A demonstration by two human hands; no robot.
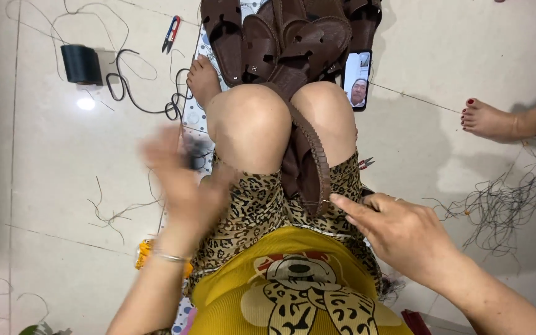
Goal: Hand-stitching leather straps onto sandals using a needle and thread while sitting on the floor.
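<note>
Home floor workshop: tiled floor (63, 205), piled leather sandals (293, 37), thread scraps (504, 205)

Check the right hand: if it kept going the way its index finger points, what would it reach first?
The right hand points left and slightly up, its index fingertip already at the stitched edge of the brown sandal held between the knees. So the sandal comes first; depth is unclear, but contact looks immediate.

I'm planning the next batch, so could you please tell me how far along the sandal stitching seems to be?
Done, it seems: several brown sandals lie piled beyond the knees. In hand: one brown sandal is clamped between the knees, the right hand touching its stitched edge, while the left hand is raised and blurred. How much edge is left cannot be told; a black thread spool sits on the floor.
</note>
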